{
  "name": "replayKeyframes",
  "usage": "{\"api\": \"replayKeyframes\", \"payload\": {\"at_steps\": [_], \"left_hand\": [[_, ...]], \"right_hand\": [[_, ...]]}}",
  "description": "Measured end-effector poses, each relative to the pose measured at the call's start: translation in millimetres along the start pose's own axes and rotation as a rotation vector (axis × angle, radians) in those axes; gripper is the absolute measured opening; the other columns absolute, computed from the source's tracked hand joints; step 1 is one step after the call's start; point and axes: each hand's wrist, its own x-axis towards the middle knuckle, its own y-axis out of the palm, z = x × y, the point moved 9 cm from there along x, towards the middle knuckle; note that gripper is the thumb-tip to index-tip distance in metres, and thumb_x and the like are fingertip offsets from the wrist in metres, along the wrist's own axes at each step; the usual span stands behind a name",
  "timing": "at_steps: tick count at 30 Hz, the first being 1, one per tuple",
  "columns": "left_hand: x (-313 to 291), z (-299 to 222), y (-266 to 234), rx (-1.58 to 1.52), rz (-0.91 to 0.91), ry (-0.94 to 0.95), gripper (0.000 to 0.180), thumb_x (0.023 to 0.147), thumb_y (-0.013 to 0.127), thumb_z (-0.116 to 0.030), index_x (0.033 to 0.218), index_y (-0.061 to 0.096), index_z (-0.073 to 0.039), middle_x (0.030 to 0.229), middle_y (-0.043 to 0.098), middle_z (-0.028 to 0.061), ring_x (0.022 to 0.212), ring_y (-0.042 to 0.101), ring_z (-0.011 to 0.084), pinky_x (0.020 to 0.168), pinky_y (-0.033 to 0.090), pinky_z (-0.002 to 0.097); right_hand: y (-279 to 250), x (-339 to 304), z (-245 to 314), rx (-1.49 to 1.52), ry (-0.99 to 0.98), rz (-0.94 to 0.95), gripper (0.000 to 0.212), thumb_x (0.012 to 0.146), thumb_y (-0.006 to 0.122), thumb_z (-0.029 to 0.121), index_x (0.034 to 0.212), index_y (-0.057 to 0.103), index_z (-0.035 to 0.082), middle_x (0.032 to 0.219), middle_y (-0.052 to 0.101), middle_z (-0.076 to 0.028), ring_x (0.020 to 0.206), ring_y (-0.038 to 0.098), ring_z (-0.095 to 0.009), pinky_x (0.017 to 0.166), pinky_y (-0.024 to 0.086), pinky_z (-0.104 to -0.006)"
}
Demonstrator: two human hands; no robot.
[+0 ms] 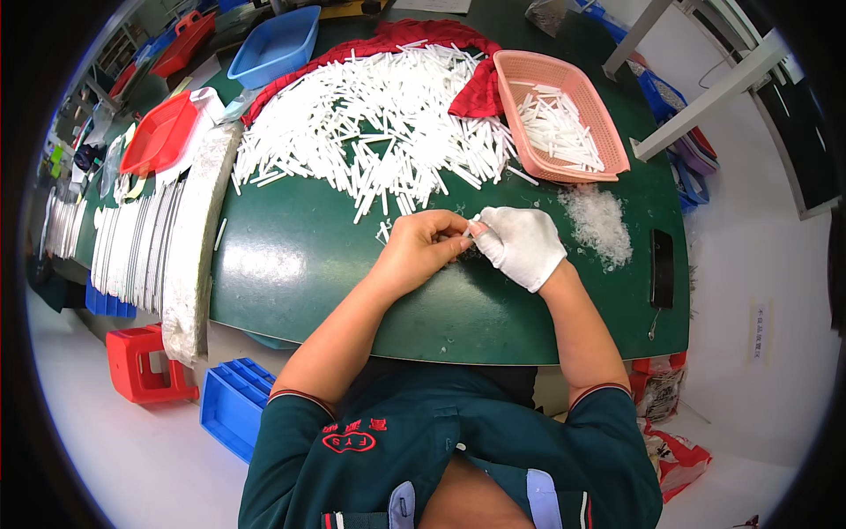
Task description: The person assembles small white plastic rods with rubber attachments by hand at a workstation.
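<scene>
My bare left hand [421, 249] and my right hand [523, 247], in a white glove with the thumb bare, meet over the green table. Both are closed, fingertips together on a small white stick [472, 226], mostly hidden by the fingers. Just beyond them spreads a big heap of white sticks [379, 115], short and thin like plastic tubes. To the right, a pink basket [602, 108] with perforated walls holds more such sticks [557, 128]. Beside my right hand lies a pile of clear, thin scraps [601, 227].
A black phone-like slab [661, 269] lies near the right edge of the green table [300, 264]. Red cloth [480, 95] sits under the heap. A blue tray [280, 44], a red tray [160, 132] and a pale worn slab [201, 238] are at left. A red stool [141, 353] stands below.
</scene>
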Motion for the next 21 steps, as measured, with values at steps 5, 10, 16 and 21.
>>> {"api": "replayKeyframes", "payload": {"at_steps": [5, 10, 16, 21], "left_hand": [[-0.8, -6.0, -8.5, 0.103, -0.118, 0.023, 0.015, 0.082, 0.067, -0.006, 0.094, 0.064, 0.003, 0.073, 0.062, 0.0025, 0.063, 0.055, 0.0055, 0.059, 0.047, 0.0216], [1.1, 3.9, -8.2, -0.034, -0.086, -0.053, 0.016, 0.082, 0.068, -0.009, 0.092, 0.063, 0.002, 0.072, 0.061, 0.0016, 0.061, 0.055, 0.0059, 0.054, 0.046, 0.0209], [1.7, 9.6, -4.4, -0.187, -0.035, -0.102, 0.018, 0.081, 0.069, -0.009, 0.094, 0.061, 0.001, 0.071, 0.059, 0.0005, 0.060, 0.055, 0.0059, 0.053, 0.045, 0.0199], [1.6, 9.6, -2.0, -0.214, -0.014, -0.124, 0.018, 0.082, 0.069, -0.009, 0.094, 0.061, 0.002, 0.071, 0.059, 0.0003, 0.060, 0.054, 0.0056, 0.053, 0.045, 0.0197]], "right_hand": [[0.3, -3.4, 10.3, 0.213, -0.067, 0.025, 0.033, 0.091, 0.048, 0.037, 0.081, 0.061, 0.008, 0.074, 0.062, -0.015, 0.070, 0.061, -0.035, 0.061, 0.049, -0.0422], [-3.5, -3.3, 2.3, 0.388, -0.037, 0.045, 0.029, 0.088, 0.054, 0.035, 0.082, 0.060, 0.007, 0.073, 0.061, -0.015, 0.071, 0.061, -0.035, 0.063, 0.049, -0.0410], [-10.4, 0.2, -4.4, 0.147, 0.033, -0.142, 0.024, 0.085, 0.059, 0.031, 0.085, 0.060, 0.006, 0.082, 0.061, -0.013, 0.078, 0.061, -0.032, 0.068, 0.049, -0.0405], [-8.8, 2.6, -0.3, 0.136, 0.034, -0.093, 0.024, 0.086, 0.058, 0.030, 0.084, 0.060, 0.006, 0.082, 0.061, -0.014, 0.080, 0.061, -0.032, 0.069, 0.049, -0.0407]]}}
